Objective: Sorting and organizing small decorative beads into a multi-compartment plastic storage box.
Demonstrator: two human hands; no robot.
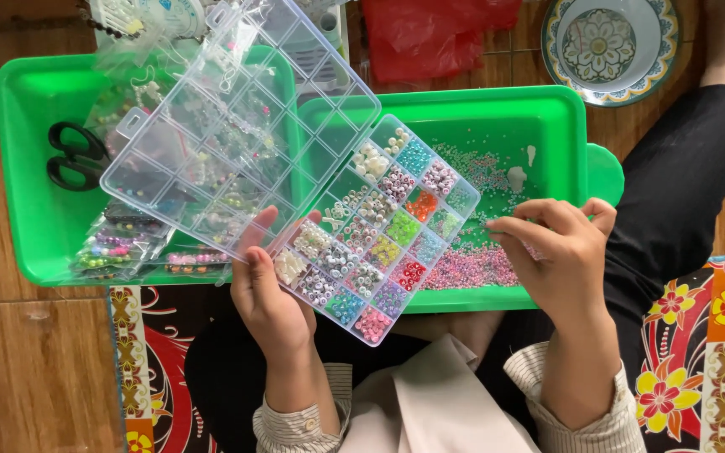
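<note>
The left hand (268, 294) holds the clear bead box (375, 231) by its 7 o'clock edge. The right hand (560, 256), fingers curled and holding nothing, hovers over the green tray (560, 109) at 3 o'clock.

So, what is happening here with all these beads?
A person sits on the floor over two green trays. The left hand holds an open clear bead organizer by its edge; its compartments hold sorted beads and its lid is swung open. The right hand hovers over loose pink beads in the right tray. Scissors lie in the left tray.
</note>
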